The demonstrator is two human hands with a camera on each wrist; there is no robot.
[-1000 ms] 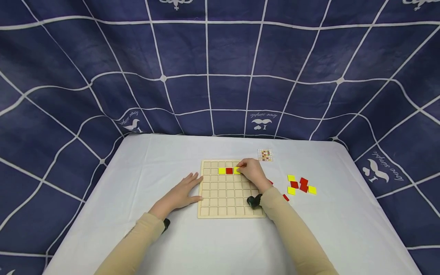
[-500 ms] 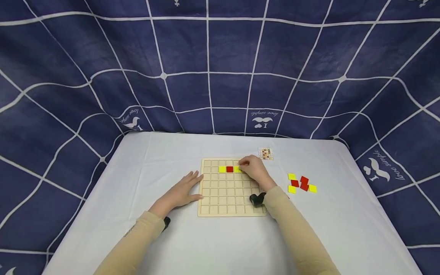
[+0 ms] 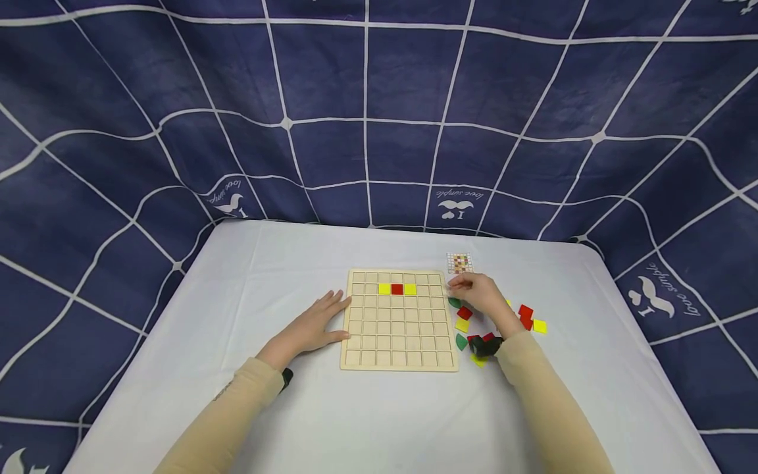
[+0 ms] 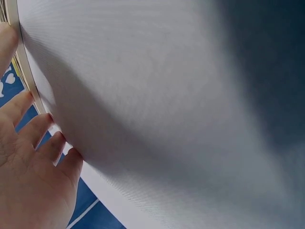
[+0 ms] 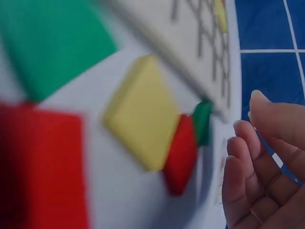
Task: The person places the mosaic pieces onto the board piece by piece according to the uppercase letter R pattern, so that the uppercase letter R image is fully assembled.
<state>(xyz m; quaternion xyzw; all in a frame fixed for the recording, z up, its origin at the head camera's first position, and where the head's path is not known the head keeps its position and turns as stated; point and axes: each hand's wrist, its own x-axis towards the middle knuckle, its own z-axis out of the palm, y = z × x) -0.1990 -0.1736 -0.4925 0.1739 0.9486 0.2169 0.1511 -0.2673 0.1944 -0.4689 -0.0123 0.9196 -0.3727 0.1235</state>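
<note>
A pale wooden grid board (image 3: 399,339) lies on the table. In its second row from the far edge, a red tile (image 3: 397,289) sits between two yellow tiles (image 3: 385,289). My left hand (image 3: 310,329) rests with spread fingers against the board's left edge; the left wrist view shows the fingertips (image 4: 71,155) by that edge. My right hand (image 3: 478,294) hovers just right of the board, fingers loosely bent and holding nothing visible. Below it lie a red tile (image 3: 464,313), a yellow tile (image 5: 143,114) and green quarter-round pieces (image 3: 461,342).
A small pattern card (image 3: 458,263) lies beyond the board's far right corner. Further right are loose red tiles (image 3: 525,311) and a yellow tile (image 3: 539,326). My right forearm and wrist camera (image 3: 487,346) partly cover other pieces. A white cloth (image 3: 367,421) covers the table.
My right hand has left the right yellow tile on the board and moved right, off the board, uncovering loose pieces there. My left hand stays at the left edge.
</note>
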